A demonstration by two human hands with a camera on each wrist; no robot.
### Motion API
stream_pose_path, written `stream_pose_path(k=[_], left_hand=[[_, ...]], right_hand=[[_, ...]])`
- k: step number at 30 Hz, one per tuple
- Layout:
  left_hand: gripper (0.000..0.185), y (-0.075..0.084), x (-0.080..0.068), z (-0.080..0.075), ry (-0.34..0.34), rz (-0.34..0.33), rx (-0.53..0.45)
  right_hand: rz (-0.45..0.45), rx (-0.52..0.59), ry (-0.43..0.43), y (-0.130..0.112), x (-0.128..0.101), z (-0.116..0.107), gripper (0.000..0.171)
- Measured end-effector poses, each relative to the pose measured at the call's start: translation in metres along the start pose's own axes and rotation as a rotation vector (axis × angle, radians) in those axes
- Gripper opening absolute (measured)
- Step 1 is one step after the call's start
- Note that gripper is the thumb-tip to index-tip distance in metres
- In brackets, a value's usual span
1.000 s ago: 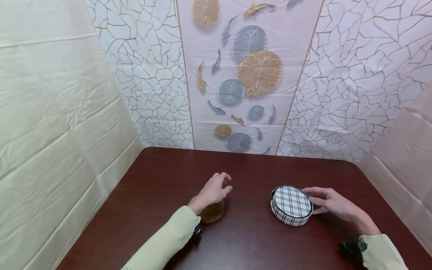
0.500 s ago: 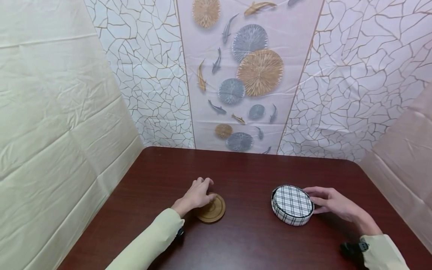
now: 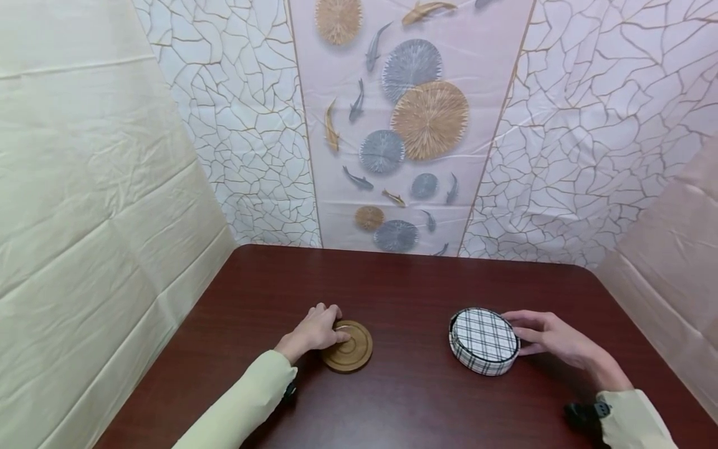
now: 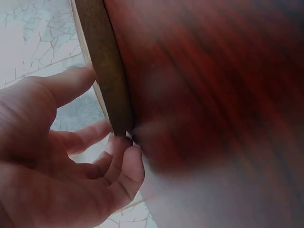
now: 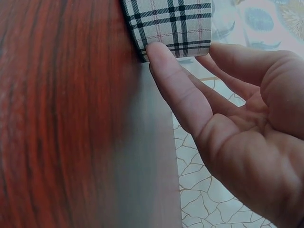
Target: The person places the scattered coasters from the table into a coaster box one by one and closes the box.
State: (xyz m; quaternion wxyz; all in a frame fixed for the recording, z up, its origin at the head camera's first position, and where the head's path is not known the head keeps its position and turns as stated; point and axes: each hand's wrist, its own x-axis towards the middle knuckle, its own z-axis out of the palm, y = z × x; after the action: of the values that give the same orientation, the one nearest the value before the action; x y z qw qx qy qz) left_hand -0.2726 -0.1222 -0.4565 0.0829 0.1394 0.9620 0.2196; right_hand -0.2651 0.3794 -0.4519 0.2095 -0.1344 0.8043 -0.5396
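A round brown wooden coaster (image 3: 354, 352) with ring-shaped grooves lies on the dark red table. At its left edge is my left hand (image 3: 316, 328), thumb over the top face and fingers curled at the rim. The left wrist view shows the edge of the coaster (image 4: 108, 66) between thumb and fingers. On the right, a round black-and-white plaid coaster holder (image 3: 485, 337) carries a plaid disc inside its rim. My right hand (image 3: 552, 340) grips the holder's right side. In the right wrist view, one finger (image 5: 166, 61) lies against the plaid wall (image 5: 166, 21).
The brown-red table (image 3: 404, 405) has rounded far corners. Cream cloth (image 3: 101, 218) hangs along the left, pale cloth (image 3: 673, 262) along the right. Behind stands a patterned backdrop (image 3: 392, 125) with fish and round leaves. A bare stretch of table separates coaster and holder.
My left hand has moved left and nearer from above the wooden coaster, uncovering it, and now takes hold of its left edge. My right hand and the plaid holder have stayed in place.
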Motion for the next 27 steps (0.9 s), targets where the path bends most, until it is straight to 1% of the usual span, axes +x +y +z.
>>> stream_pose_path(k=[6,13,19,24,27], left_hand=[[0.036,0.0021,0.0023,-0.0004,-0.012,0.004,-0.007],[0.035,0.0031,0.0039,0.0018,0.033,-0.024,0.024],[0.036,0.0039,0.0060,-0.0015,0.044,-0.029,0.060],[0.036,0.0046,0.0062,-0.0024,0.045,-0.005,0.041],[0.038,0.0046,0.0068,-0.0035,0.042,-0.009,0.019]], right_hand=[[0.004,-0.012,0.000,0.0006,-0.0026,-0.0013,0.054],[-0.004,-0.022,-0.002,0.0027,-0.0004,-0.0012,0.054],[-0.004,-0.029,0.013,0.0013,-0.0005,-0.0003,0.054],[-0.003,-0.024,0.012,0.0009,-0.0002,-0.0004,0.053],[0.005,-0.014,0.012,0.0010,-0.0001,-0.0007,0.053]])
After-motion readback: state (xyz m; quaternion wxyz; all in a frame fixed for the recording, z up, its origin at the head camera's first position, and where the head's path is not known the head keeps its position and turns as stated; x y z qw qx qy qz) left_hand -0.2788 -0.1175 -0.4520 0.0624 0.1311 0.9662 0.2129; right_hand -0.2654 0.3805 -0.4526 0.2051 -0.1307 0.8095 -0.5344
